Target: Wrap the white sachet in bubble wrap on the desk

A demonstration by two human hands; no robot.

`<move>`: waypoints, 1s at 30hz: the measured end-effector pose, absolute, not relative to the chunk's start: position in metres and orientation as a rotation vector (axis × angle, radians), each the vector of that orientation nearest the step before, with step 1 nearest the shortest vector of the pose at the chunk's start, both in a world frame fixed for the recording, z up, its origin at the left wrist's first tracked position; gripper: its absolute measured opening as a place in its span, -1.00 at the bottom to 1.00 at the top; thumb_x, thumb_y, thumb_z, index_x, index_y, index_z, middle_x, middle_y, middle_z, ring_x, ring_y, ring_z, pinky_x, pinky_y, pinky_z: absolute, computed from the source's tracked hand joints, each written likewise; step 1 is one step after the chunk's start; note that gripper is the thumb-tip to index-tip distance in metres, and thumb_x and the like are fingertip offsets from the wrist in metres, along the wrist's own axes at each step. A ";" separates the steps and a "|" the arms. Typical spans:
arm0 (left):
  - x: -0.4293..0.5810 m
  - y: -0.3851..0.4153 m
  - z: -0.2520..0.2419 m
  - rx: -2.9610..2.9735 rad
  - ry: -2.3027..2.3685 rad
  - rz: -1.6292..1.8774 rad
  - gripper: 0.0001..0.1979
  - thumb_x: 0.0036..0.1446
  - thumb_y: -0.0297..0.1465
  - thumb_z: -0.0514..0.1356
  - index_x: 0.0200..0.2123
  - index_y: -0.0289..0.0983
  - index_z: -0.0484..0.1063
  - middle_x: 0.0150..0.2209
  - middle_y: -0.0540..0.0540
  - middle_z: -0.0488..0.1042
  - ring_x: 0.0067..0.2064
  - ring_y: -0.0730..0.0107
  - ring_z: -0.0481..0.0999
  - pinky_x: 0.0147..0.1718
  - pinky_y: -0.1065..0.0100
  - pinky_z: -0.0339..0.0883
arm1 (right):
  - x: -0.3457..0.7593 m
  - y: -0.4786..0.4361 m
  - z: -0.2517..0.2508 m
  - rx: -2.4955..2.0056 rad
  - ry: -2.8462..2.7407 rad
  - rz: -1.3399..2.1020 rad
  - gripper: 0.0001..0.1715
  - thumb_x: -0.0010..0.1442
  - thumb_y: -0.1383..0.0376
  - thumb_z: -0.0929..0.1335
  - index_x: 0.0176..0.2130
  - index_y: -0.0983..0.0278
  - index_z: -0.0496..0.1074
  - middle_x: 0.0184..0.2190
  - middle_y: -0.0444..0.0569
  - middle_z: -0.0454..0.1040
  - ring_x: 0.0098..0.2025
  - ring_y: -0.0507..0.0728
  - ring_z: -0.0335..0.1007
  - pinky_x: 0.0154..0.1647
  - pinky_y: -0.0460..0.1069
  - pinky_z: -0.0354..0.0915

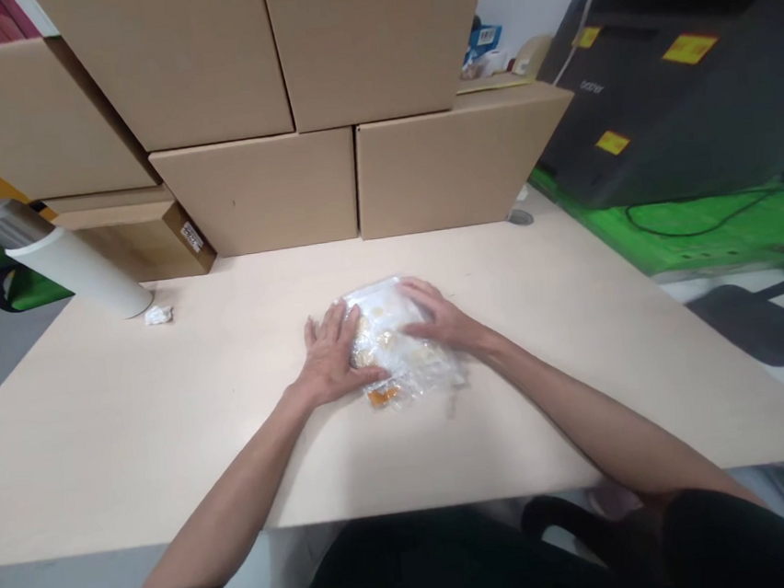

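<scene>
A crinkled clear plastic bag [408, 352] with pale yellowish pieces inside lies on the table in front of me. An orange patch [382, 396] shows at its near left corner. What the pieces are, I cannot make out. My left hand [332, 355] rests on the bag's left side, fingers spread and thumb stretched across the near edge. From the right, my right hand [439, 315] lies over the bag's upper right part, its fingers bent a little and apart from the thumb. Plastic glare and slight blur hide the exact finger contacts.
Cardboard boxes [254, 196] are stacked along the back of the pale table [171, 445]. A white cylinder with a metal top [77, 269] stands at the left, beside crumpled white paper [158, 315]. To the right, a large black case [664, 92] sits on something green.
</scene>
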State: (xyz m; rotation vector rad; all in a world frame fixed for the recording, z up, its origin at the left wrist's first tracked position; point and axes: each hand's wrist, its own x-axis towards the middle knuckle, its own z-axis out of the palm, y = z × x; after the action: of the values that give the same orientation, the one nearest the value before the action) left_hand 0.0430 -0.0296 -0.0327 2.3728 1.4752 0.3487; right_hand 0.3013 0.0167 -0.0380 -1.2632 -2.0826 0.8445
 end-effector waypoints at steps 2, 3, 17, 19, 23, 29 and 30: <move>0.043 -0.031 -0.034 2.364 1.497 0.397 0.16 -0.04 0.18 0.27 0.44 -0.20 -0.19 0.47 -0.40 -0.32 0.46 -0.25 -0.36 0.30 -0.29 -0.52 | 0.306 0.011 -0.042 -1.292 -1.784 0.854 -0.03 0.12 -0.31 0.28 0.30 0.17 0.28 0.37 0.10 0.10 0.37 0.31 0.04 0.34 0.19 0.09; 0.043 -0.031 -0.035 2.361 1.503 0.416 0.17 -0.05 0.19 0.27 0.44 -0.20 -0.19 0.47 -0.40 -0.35 0.46 -0.26 -0.39 0.30 -0.29 -0.52 | 0.308 0.010 -0.044 -1.319 -1.681 0.852 -0.08 0.14 -0.29 0.28 0.26 0.19 0.32 0.34 0.12 0.16 0.33 0.30 0.13 0.31 0.18 0.13; 0.038 -0.028 -0.034 2.344 1.436 0.378 0.14 -0.02 0.15 0.27 0.44 -0.26 -0.17 0.46 -0.43 -0.39 0.46 -0.24 -0.40 0.31 -0.26 -0.50 | 0.308 -0.014 -0.035 -1.531 -1.765 0.791 -0.39 0.20 -0.12 0.30 0.03 0.20 0.52 0.12 0.10 0.45 0.16 0.29 0.35 0.23 0.20 0.22; 0.038 -0.029 -0.038 2.347 1.436 0.442 0.16 -0.03 0.15 0.28 0.44 -0.25 -0.19 0.46 -0.43 -0.42 0.46 -0.26 -0.41 0.30 -0.28 -0.50 | 0.304 -0.026 -0.031 -1.572 -1.749 0.739 -0.36 0.21 -0.15 0.30 0.05 0.22 0.50 0.15 0.13 0.40 0.20 0.30 0.29 0.25 0.21 0.20; 0.038 -0.032 -0.041 2.360 1.413 0.469 0.17 0.00 0.15 0.25 0.44 -0.27 -0.26 0.46 -0.44 -0.36 0.46 -0.20 -0.38 0.32 -0.24 -0.49 | 0.292 -0.047 -0.026 -1.565 -1.761 0.770 -0.36 0.13 -0.17 0.37 -0.01 0.22 0.52 0.03 0.11 0.48 0.14 0.36 0.34 0.17 0.25 0.26; 0.040 -0.036 -0.038 2.322 1.396 0.429 0.14 0.07 0.12 0.21 0.44 -0.37 -0.29 0.46 -0.47 -0.42 0.46 -0.14 -0.44 0.35 -0.14 -0.41 | 0.269 -0.056 -0.024 -1.404 -1.309 1.120 -0.25 0.01 -0.11 0.47 0.05 0.25 0.41 -0.07 0.06 0.56 -0.08 0.28 0.50 -0.13 0.12 0.41; 0.040 -0.036 -0.038 2.316 1.395 0.441 0.14 0.06 0.12 0.21 0.44 -0.37 -0.29 0.46 -0.46 -0.43 0.46 -0.15 -0.45 0.35 -0.14 -0.40 | 0.267 -0.057 -0.025 -1.402 -1.259 1.144 -0.27 -0.01 -0.12 0.47 0.01 0.26 0.42 -0.10 0.06 0.57 -0.11 0.27 0.50 -0.17 0.11 0.41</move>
State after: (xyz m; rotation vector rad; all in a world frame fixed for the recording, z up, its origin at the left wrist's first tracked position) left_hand 0.0402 -0.0362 -0.0380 2.3165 1.3947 0.4410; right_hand 0.2673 -0.0566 -0.0249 -1.4017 -1.2587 1.1442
